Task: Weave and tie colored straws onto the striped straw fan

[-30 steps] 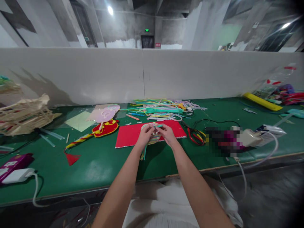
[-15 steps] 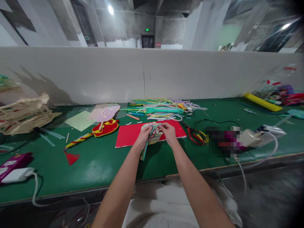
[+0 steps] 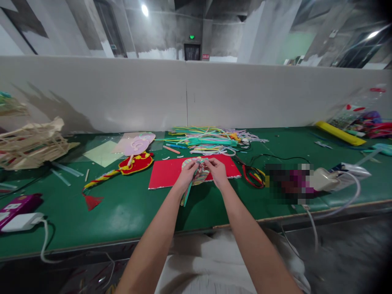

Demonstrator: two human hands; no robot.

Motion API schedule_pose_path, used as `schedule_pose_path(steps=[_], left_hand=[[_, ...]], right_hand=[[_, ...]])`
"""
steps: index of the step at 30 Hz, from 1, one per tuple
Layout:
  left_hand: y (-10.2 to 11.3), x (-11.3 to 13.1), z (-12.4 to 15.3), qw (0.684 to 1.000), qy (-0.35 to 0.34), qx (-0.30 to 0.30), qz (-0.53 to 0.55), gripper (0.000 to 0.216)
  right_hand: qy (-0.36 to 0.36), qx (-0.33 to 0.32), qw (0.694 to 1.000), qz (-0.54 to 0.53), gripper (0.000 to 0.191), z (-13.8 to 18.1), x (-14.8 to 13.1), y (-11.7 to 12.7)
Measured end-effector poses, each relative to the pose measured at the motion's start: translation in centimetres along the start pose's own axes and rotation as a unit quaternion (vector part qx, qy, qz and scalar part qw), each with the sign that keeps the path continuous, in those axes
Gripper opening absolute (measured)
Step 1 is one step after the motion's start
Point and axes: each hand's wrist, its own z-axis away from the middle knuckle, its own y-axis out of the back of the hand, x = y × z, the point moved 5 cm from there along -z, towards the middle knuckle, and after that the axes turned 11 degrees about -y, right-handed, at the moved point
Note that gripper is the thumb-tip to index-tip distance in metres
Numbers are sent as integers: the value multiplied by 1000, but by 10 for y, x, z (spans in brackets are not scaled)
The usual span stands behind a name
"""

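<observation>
Above the red board (image 3: pixel 165 173), both hands work at a pastel striped, rounded craft piece (image 3: pixel 200 176) that looks like a small fan. My left hand (image 3: pixel 187 173) is closed on its left side, with a green pipe cleaner (image 3: pixel 188 192) trailing down below the fingers. My right hand (image 3: pixel 217 170) has its fingertips pinched at the upper right edge, where a bit of green strip runs between the two hands. The fingers cover part of the piece, so its exact form there is hidden.
A heap of coloured pipe cleaners (image 3: pixel 211 141) lies behind the board. Red-handled pliers (image 3: pixel 252 177) and a glue gun cable are to the right. A red and yellow tasselled fan (image 3: pixel 136 164) lies left, near a wooden-stick model (image 3: pixel 33 143). A white partition (image 3: pixel 122 94) stands behind.
The view has shifted slightly. Both hands stay at the craft piece with the fingers barely moved; the green strip between them sits a little lower and flatter.
</observation>
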Motion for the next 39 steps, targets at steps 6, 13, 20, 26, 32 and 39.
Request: schedule_pose_path(steps=[6, 13, 20, 26, 32, 39], left_hand=[[-8, 9, 1, 999, -19, -24, -38, 30], [-12, 14, 1, 995, -44, -31, -86, 28], [-9, 19, 1, 978, -107, -30, -177, 27], [-9, 27, 4, 955, -133, -35, -262, 27], [-6, 27, 6, 926, -162, -10, -340, 22], [-2, 10, 0, 968, -117, -4, -220, 29]], right_hand=[[-15, -1, 1000, -20, 22, 0, 1, -1], [-27, -12, 998, -49, 20, 1, 1, -2], [-18, 1, 1000, -5, 23, 1, 2, 1], [-9, 5, 1000, 30, 26, 3, 0, 0], [9, 12, 998, 61, 26, 5, -3, -2], [10, 40, 998, 48, 27, 1, -2, 4]])
